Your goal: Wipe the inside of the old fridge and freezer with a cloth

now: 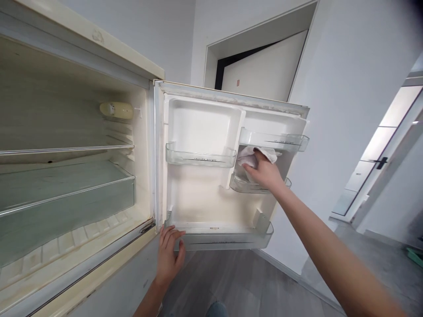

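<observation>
My right hand [264, 169] is closed on a crumpled white cloth [247, 157], holding it inside the fridge door between the upper right clear shelf [274, 140] and the lower right shelf [246, 185]. Whether the cloth presses on the door's inner wall I cannot tell. At the door's lower hinge-side corner, my left hand [170, 251] rests by the end of the long bottom shelf [228, 240], its fingers apart and its thumb spread. The white fridge door [198, 198] stands wide open.
Left of the door is the fridge interior, with a glass shelf [66, 148], a clear drawer [82, 207] and a yellowish lamp cover [117, 110]. Another door shelf [201, 158] sits at upper left. Behind are a white wall [346, 88] and a doorway [264, 70]; grey floor [238, 281] lies below.
</observation>
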